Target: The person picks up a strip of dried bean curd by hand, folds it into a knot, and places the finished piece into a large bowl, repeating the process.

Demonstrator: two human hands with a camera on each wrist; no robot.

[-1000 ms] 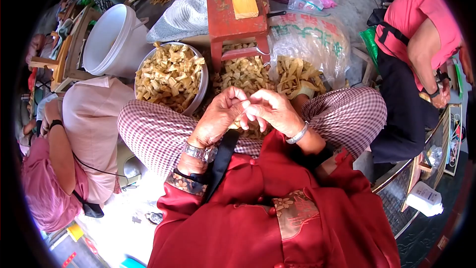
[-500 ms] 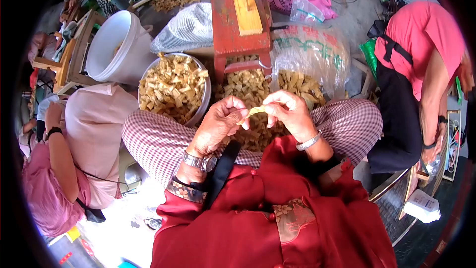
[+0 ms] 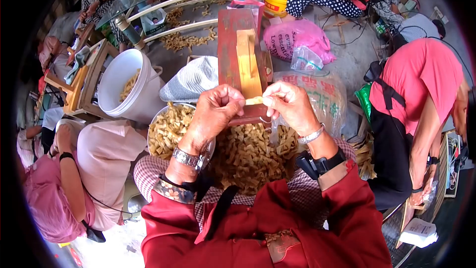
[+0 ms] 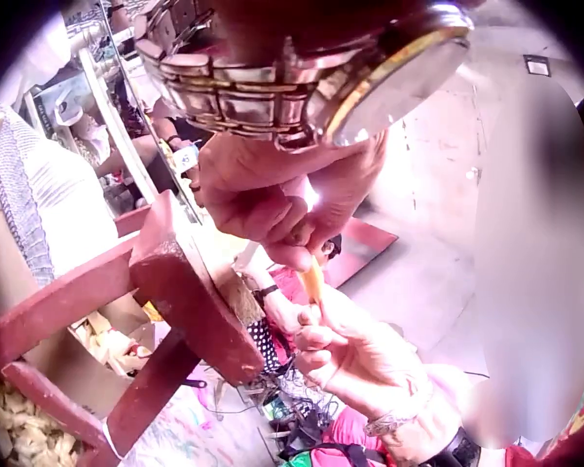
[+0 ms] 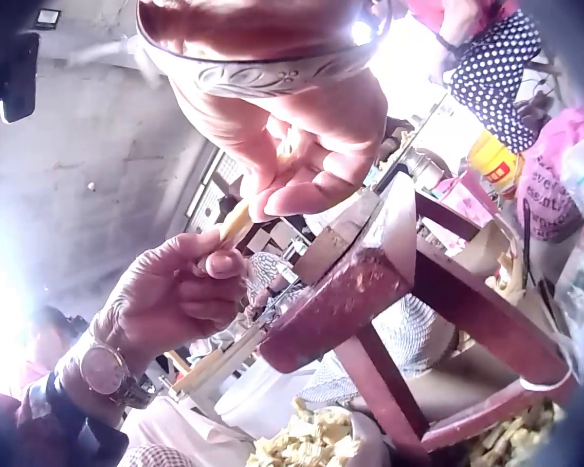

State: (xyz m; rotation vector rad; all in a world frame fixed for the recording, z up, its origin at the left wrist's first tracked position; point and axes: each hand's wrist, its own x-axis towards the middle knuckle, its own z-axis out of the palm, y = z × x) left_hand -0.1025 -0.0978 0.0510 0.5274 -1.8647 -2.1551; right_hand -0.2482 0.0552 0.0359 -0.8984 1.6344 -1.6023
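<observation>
Thumb and fingers of my left hand [image 3: 214, 111] pinch one end of a thin yellowish strip [image 3: 255, 101]. The other end is pinched by my right hand [image 3: 293, 109], so the strip spans the gap between the hands. In the head view both hands overlap the near end of a red wooden bench [image 3: 230, 54]. A pale wooden block [image 3: 249, 67] with an upright piece lies on that bench. The left wrist view shows the strip [image 4: 312, 280] held between fingertips, and in the right wrist view it looks narrow and stick-like [image 5: 236, 226]. Below spreads a heap of folded yellowish pieces [image 3: 253, 161].
At left stand a tub of similar pieces [image 3: 171, 126] and a tall white bucket [image 3: 121, 87]. A clear plastic sack [image 3: 320, 94] and a pink bag [image 3: 297, 39] lie to the right. People sit close by, one in a pink shirt [image 3: 419, 82] at right.
Both hands have risen from over the lap to the bench's near end, the strip now stretched between them. The head view has tilted up, showing more of the bench and floor beyond.
</observation>
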